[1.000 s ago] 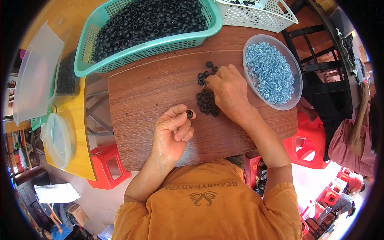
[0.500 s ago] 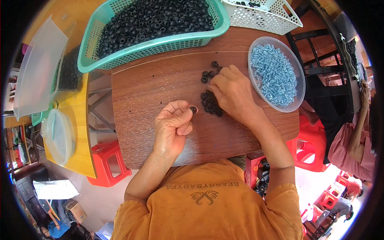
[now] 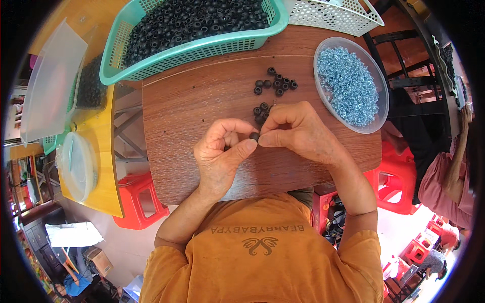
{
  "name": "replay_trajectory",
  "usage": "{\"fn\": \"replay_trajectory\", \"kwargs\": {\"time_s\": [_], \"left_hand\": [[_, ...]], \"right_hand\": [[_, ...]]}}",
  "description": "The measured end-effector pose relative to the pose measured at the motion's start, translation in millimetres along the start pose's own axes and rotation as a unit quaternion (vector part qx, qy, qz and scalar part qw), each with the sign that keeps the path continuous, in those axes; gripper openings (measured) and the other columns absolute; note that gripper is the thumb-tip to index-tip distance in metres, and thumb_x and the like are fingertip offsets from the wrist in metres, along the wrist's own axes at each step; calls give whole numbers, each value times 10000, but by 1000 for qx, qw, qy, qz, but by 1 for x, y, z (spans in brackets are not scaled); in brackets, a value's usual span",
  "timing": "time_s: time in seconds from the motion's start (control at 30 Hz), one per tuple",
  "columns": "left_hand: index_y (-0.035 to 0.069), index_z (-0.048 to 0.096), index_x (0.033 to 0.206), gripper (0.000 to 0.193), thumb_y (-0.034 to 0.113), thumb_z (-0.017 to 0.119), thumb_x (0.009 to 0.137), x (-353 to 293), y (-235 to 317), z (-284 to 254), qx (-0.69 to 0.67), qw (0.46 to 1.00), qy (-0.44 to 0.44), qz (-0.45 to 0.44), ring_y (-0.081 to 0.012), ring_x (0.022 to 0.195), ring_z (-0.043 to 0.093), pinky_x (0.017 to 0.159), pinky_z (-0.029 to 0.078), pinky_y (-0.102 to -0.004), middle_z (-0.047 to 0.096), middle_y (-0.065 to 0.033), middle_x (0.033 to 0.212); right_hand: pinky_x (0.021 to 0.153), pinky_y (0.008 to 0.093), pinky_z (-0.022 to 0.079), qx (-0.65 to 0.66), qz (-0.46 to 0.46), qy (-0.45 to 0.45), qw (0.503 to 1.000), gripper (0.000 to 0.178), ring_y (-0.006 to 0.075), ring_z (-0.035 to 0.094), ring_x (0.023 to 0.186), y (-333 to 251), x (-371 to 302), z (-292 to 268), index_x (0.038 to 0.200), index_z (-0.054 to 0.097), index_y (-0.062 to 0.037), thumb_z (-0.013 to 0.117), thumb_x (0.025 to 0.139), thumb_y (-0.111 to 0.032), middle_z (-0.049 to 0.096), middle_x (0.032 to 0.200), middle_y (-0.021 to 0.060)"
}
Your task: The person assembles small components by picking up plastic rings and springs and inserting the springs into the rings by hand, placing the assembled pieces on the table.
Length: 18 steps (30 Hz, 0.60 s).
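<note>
Two-handed step here: our left hand (image 3: pixel 217 154) pinches one small, round black bead (image 3: pixel 254 136); our right hand (image 3: pixel 299 132) bunches beside it, hold unclear. Next needs steady alignment, we judge.

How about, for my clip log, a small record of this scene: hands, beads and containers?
Left hand: the left hand pinches a black bead between thumb and forefinger
Right hand: the right hand has thumb and forefinger close at that bead's right side; anything between them is too small to tell
Loose beads: black, a far group and a near group, the latter partly hidden
Surface: brown table
Green basket: green basket, heaped with black beads
Tub: round clear tub with blue beads, right
</note>
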<state>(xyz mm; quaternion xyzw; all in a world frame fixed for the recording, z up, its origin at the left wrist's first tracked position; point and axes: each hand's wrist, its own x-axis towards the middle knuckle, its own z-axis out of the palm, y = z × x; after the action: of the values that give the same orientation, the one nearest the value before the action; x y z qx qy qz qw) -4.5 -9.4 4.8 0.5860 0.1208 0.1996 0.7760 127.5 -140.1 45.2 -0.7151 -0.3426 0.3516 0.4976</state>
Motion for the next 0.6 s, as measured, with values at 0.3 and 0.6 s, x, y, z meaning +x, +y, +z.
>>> {"fn": "replay_trajectory", "kwargs": {"time_s": [0.3, 0.6], "left_hand": [[-12, 575, 976, 211, -37, 676, 792, -5, 7, 13, -144, 978, 60, -137, -18, 527, 442, 450, 329, -160, 595, -6, 731], [24, 563, 1044, 190, 51, 601, 860, 9, -4, -2, -381, 892, 72, -233, -159, 693, 528, 647, 411, -293, 616, -70, 888]], "right_hand": [[489, 251, 370, 73, 47, 73, 994, 251, 43, 472, 569, 8, -11, 17, 658, 625, 17, 736, 745, -190, 558, 569, 12], [549, 317, 405, -117, -217, 246, 937, 132, 217, 522, 623, 10, -16, 42, 739, 621, -17, 693, 768, -124, 564, 650, 81]]}}
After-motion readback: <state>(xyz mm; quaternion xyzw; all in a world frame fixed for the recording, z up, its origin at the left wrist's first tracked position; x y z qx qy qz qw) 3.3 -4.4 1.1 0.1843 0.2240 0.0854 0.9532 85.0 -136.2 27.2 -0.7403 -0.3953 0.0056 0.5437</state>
